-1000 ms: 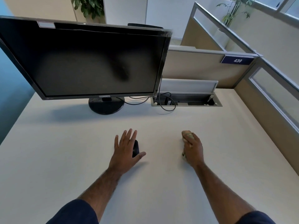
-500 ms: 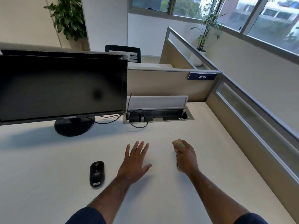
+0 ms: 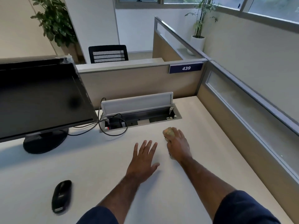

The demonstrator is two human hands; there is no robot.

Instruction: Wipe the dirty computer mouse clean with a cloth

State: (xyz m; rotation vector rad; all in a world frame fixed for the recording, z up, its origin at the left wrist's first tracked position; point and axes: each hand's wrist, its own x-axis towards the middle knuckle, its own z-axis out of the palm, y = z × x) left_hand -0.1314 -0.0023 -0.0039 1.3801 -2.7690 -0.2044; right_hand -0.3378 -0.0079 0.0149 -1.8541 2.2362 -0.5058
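At the lower left of the frame, nearest the viewer, a small black oval plastic computer mouse [image 3: 61,196] lies flat on the pale off-white desk [image 3: 210,151], with nothing touching it. Two bare forearms in dark blue short sleeves reach up from the bottom edge toward the middle of the frame. The left hand [image 3: 143,160], in the centre, is spread flat with fingers apart, palm down and empty; it looks to rest on or just above the desk, well apart from the mouse. Just to its right, the right hand [image 3: 178,145] is closed in a fist around a crumpled tan cloth [image 3: 168,133], a wad of which pokes out beyond the knuckles.

Farther back, at centre, an open grey cable tray [image 3: 140,118] is sunk into the desk. At the left stands a black flat monitor [image 3: 38,97].

The wiping seems not to be under way: cloth and mouse are far apart. The next move likely calls for bringing the two together, the free left hand steadying the mouse while the right rubs the cloth over it.
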